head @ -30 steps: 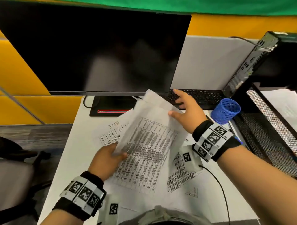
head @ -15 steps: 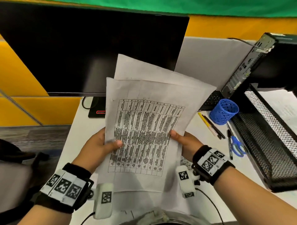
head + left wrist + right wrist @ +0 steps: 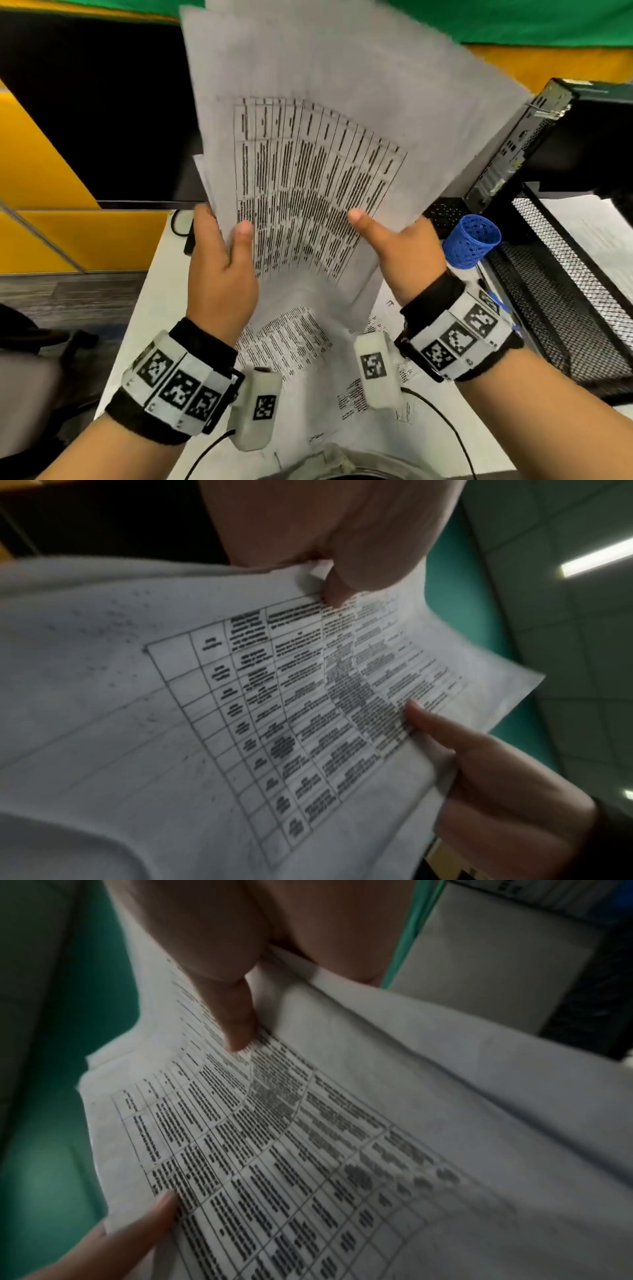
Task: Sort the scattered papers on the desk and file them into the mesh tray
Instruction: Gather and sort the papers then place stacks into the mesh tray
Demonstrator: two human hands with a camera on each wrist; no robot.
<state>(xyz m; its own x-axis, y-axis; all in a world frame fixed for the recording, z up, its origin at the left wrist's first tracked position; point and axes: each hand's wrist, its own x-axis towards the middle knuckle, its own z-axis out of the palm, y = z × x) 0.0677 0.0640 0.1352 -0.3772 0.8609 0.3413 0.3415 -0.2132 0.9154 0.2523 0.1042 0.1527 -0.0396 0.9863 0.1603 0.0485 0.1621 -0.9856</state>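
papers (image 3: 318, 164) upright | left hand (image 3: 222, 274), right hand (image 3: 404, 253) pinch side edges

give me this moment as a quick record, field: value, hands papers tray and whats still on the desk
left hand: grips the left edge of the held papers, thumb on the printed table
right hand: grips the right edge, thumb on front
held papers: several sheets, raised upright in front of the monitor, top sheet a printed table
mesh tray: at right, already holds white paper
desk: more printed sheets lie below the hands
blue mesh cup: beside the tray
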